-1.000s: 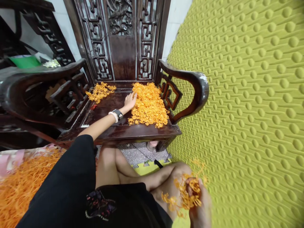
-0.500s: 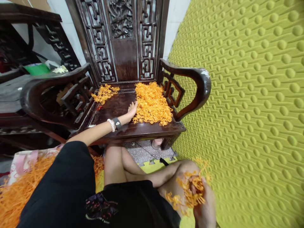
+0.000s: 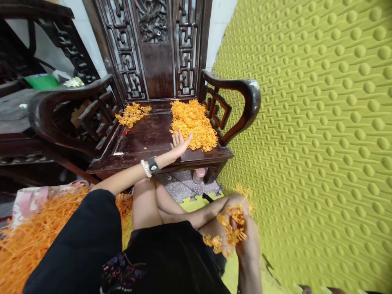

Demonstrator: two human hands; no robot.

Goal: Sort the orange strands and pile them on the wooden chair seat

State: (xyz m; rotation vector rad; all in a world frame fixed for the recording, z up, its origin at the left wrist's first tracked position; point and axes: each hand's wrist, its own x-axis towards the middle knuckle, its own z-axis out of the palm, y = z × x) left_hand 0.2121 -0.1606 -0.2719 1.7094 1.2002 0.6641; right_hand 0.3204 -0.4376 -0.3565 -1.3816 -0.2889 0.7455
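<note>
My left hand (image 3: 181, 145) is open with its fingers spread, palm against or just above the front edge of a heap of curly orange pieces (image 3: 196, 124). It wears a dark band and a pale beaded bracelet. That heap lies on the right half of a dark wooden chair seat (image 3: 147, 141). A smaller orange cluster (image 3: 132, 115) rests at the seat's back left. Over my right knee, my right hand (image 3: 248, 237) is closed round a bunch of orange curly pieces (image 3: 232, 224), some dangling below the fingers.
A mass of loose orange strands (image 3: 39, 228) lies at my left, by a pink and white bag (image 3: 26, 204). Carved armrests (image 3: 252, 98) flank the seat. Yellow padded wall covering (image 3: 306, 122) stands close on my right. A pink-lidded jar (image 3: 199, 174) is under the chair.
My left hand has moved from the heap's left side to its front edge, with the fingers spreading. My right hand still grips its bunch. The view has shifted slightly.
</note>
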